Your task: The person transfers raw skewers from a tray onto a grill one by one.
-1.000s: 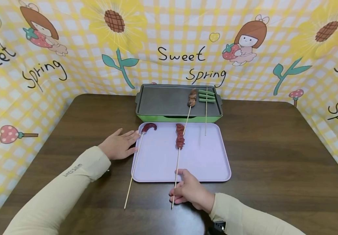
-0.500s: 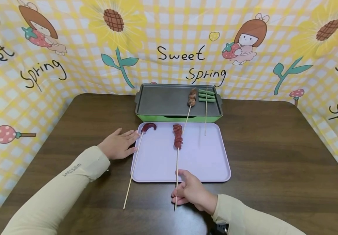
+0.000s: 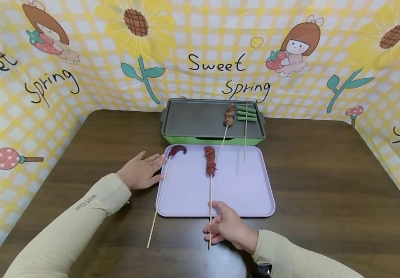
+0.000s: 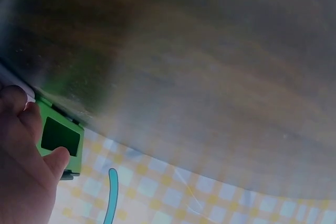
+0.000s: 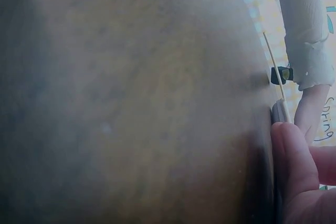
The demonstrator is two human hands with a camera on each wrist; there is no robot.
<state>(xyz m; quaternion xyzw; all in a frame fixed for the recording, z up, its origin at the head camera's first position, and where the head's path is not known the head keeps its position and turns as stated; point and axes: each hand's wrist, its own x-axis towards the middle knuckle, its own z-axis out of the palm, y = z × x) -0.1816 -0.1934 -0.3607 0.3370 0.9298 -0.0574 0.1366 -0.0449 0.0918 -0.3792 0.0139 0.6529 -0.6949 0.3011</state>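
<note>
One right hand [image 3: 228, 228] pinches a thin wooden meat skewer [image 3: 210, 181]; the left hand [image 3: 140, 170] lies flat, released.

1. Head view: high, looking forward and down over the purple tray [image 3: 241, 193]; the green grill [image 3: 212, 139] lies beyond it, the cloth backdrop [image 3: 200, 50] farther still.
2. Left wrist view: very low and close left of the tray, skimming the wooden table [image 4: 199, 56] toward the grill [image 4: 59, 137]; blurred.
3. Right wrist view: near side of the tray, close to the table [image 5: 131, 98]; blurred.
4. Shared: table in all views; grill in head and left wrist.
</note>
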